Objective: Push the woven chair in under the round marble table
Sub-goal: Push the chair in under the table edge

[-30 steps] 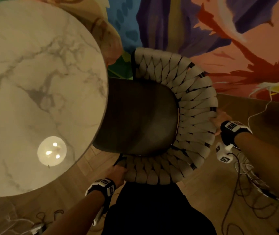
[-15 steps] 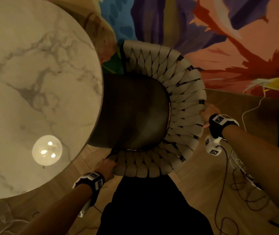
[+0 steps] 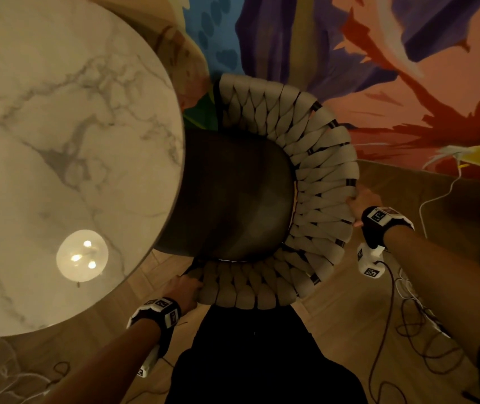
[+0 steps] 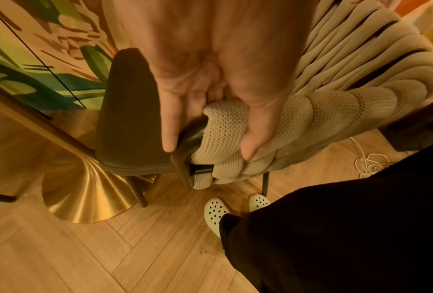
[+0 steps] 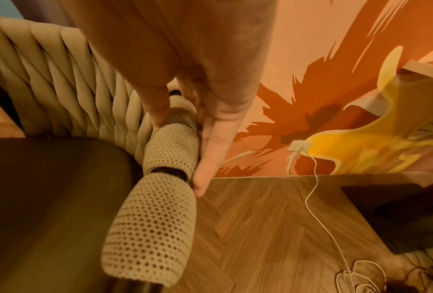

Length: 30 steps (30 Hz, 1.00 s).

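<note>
The woven chair (image 3: 320, 185) has a beige woven back and a dark seat (image 3: 233, 193). The seat's left part lies under the edge of the round marble table (image 3: 58, 126). My left hand (image 3: 187, 288) grips the near end of the woven rim. In the left wrist view the left hand (image 4: 208, 138) has its thumb and fingers round the woven band (image 4: 336, 107). My right hand (image 3: 360, 199) holds the back rim on its outer side. In the right wrist view the right hand (image 5: 179, 154) pinches the rim (image 5: 155, 228) between thumb and long fingers.
The table's brass cone base (image 4: 85, 194) stands close to the chair's front leg (image 4: 137, 192). A painted wall (image 3: 378, 68) runs behind the chair. Loose cables (image 3: 408, 316) lie on the wooden floor at right. My feet in white clogs (image 4: 215, 214) stand behind the chair.
The chair has slid left, further under the table edge. Both hands have moved left with it and kept their hold.
</note>
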### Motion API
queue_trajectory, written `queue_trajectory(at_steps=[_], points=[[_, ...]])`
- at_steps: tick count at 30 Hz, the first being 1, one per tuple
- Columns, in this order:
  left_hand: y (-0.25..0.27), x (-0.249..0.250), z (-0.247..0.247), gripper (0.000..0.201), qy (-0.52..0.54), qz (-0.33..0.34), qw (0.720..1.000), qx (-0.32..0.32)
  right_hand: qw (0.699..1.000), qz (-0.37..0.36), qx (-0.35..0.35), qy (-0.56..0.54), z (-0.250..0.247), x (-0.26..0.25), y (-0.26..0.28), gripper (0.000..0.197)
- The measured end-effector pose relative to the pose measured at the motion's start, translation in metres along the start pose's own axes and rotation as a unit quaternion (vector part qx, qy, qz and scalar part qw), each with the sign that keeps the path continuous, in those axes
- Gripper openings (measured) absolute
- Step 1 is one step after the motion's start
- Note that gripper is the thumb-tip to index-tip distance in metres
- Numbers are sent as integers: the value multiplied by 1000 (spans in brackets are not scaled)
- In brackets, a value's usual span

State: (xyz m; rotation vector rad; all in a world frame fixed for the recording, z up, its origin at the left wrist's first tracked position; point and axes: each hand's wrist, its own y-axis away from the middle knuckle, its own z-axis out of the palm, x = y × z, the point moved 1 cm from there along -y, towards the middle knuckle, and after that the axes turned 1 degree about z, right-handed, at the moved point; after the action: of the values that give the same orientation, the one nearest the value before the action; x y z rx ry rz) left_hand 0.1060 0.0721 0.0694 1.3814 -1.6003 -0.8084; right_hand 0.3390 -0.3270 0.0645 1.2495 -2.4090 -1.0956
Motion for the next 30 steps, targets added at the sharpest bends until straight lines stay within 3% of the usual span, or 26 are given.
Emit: queue_trajectory(at_steps=[11, 24, 30], points=[[-7, -10, 3, 31, -42, 59, 997, 7, 999, 11, 31, 17, 5, 1, 4, 47], [10, -19, 21, 29, -30, 58, 998, -15, 999, -35, -22, 18, 20, 18, 25, 41], [9, -26, 14, 33, -41, 40, 998, -24, 999, -42, -10, 18, 20, 11, 28, 37]])
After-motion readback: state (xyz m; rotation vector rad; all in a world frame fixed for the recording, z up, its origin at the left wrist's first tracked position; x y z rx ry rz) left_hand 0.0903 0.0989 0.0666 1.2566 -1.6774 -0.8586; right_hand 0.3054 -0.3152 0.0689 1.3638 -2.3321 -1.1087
